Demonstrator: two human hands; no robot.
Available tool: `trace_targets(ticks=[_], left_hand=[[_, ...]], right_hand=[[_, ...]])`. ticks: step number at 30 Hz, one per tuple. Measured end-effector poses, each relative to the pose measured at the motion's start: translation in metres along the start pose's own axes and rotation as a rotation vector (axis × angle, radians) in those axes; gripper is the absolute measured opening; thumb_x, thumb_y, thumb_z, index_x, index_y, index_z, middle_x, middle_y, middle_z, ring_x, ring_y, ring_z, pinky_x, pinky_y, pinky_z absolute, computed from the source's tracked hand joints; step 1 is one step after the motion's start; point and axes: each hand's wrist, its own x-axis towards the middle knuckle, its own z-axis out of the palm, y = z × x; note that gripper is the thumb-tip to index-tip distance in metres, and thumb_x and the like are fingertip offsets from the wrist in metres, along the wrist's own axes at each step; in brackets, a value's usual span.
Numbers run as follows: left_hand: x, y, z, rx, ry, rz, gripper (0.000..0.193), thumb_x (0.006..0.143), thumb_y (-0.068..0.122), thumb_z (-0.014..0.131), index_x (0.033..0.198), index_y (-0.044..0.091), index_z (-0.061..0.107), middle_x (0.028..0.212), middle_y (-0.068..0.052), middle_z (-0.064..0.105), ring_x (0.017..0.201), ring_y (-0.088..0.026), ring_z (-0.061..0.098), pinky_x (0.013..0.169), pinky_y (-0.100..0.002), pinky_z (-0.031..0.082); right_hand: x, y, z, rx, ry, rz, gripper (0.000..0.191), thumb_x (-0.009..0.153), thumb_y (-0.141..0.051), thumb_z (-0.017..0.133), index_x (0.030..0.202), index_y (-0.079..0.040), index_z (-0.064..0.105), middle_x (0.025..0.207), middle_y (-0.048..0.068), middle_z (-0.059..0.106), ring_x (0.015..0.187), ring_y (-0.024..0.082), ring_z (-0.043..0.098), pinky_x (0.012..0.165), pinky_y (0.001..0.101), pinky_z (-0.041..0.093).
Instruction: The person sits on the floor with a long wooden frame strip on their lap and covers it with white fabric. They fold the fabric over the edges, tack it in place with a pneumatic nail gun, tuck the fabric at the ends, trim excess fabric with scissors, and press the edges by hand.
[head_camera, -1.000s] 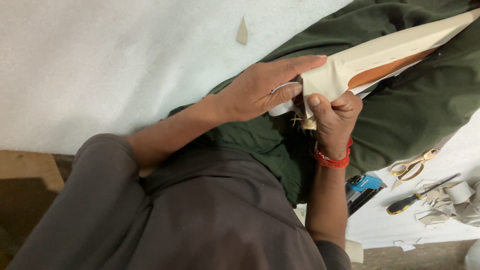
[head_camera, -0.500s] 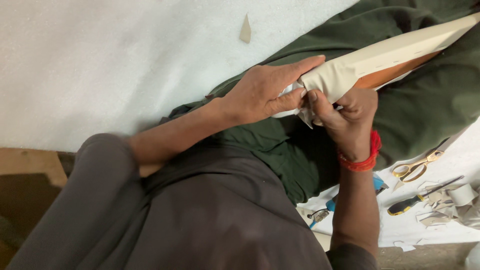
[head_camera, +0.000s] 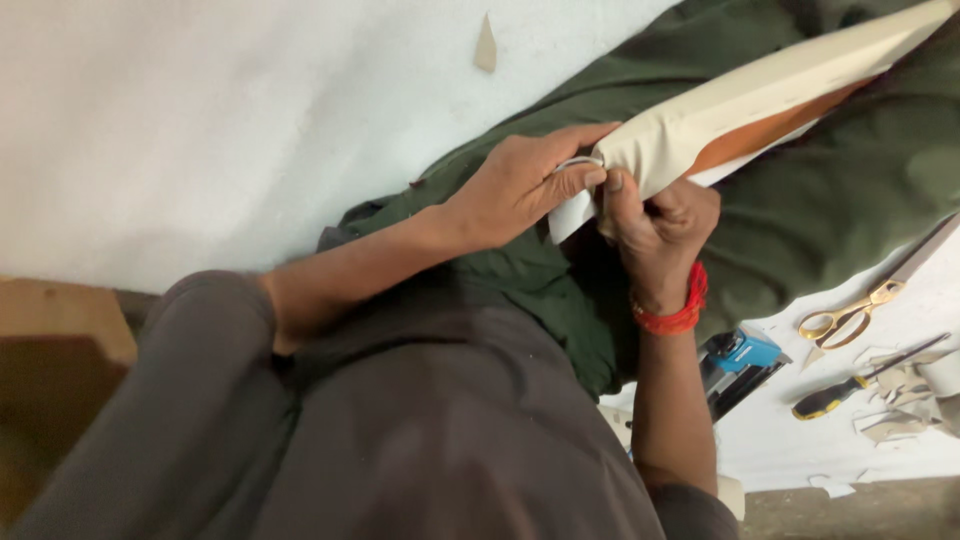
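- Right now my left hand (head_camera: 520, 190) grips the near end of a long cream-covered panel (head_camera: 770, 90), fingers curled over the top of the fabric and thumb pressed against the corner.
- My right hand (head_camera: 655, 225) comes up from below and pinches the same corner of cream cloth, fingers closed tight on the fold; the two hands touch each other there.
- A red bracelet (head_camera: 675, 310) sits on my right wrist.
- That panel runs away from me toward the upper right, tilted, with a strip of orange-brown backing (head_camera: 770, 135) showing along its lower edge.
- Under the panel lies a heap of dark green cloth (head_camera: 830, 210), spread over the white table (head_camera: 200, 130) and bunched up against my body; it hides the table edge just below my hands.
- My own grey-clad arm and shoulder fill the lower left and block the view of whatever is beneath them.
- A small cream scrap (head_camera: 486, 45) lies alone on the table, well apart from my hands, toward the top.
- Beside my right forearm, a blue and black stapler (head_camera: 740, 362) pokes out from behind the arm, partly hidden.
- Farther right on the table lie gold-handled scissors (head_camera: 850, 318), a screwdriver with a yellow and black handle (head_camera: 850, 392), and some cream offcuts (head_camera: 900, 410) near the edge.
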Motion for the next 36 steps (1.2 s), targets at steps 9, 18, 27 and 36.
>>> trace_targets(ticks=[9, 18, 27, 36], left_hand=[[0.003, -0.003, 0.017, 0.113, 0.087, -0.016, 0.048, 0.116, 0.042, 0.049, 0.148, 0.007, 0.057, 0.115, -0.010, 0.070, 0.104, -0.019, 0.069, 0.092, -0.032, 0.057], [0.008, -0.010, 0.026, -0.053, 0.076, -0.090, 0.053, 0.110, 0.040, 0.056, 0.148, 0.004, 0.054, 0.108, -0.008, 0.068, 0.094, -0.018, 0.066, 0.083, -0.031, 0.055], [0.008, -0.017, 0.026, 0.072, 0.131, 0.075, 0.047, 0.112, 0.038, 0.057, 0.145, 0.005, 0.056, 0.105, -0.007, 0.064, 0.083, -0.016, 0.061, 0.077, -0.030, 0.052], [0.008, -0.018, 0.025, -0.029, 0.125, 0.073, 0.046, 0.111, 0.037, 0.059, 0.143, 0.004, 0.056, 0.101, -0.006, 0.065, 0.084, -0.015, 0.067, 0.076, -0.029, 0.055]], right_hand=[[-0.002, 0.000, -0.002, 0.150, -0.056, 0.004, 0.020, 0.111, -0.007, 0.066, 0.093, 0.003, 0.069, 0.074, 0.001, 0.064, 0.057, 0.005, 0.055, 0.052, 0.0203, 0.042], [-0.003, -0.003, -0.010, 0.103, -0.126, -0.035, 0.012, 0.109, -0.003, 0.062, 0.103, 0.005, 0.070, 0.079, 0.002, 0.064, 0.061, 0.007, 0.058, 0.058, 0.0214, 0.046], [-0.041, -0.002, -0.030, -0.208, -0.085, 0.035, 0.024, 0.112, -0.008, 0.063, 0.093, 0.006, 0.068, 0.082, 0.007, 0.064, 0.072, 0.013, 0.059, 0.069, 0.0269, 0.047], [-0.276, 0.129, -0.101, -0.837, 0.779, 0.479, 0.070, 0.087, -0.014, 0.089, 0.140, 0.004, 0.047, 0.126, 0.022, 0.054, 0.113, 0.033, 0.056, 0.096, 0.0420, 0.054]])
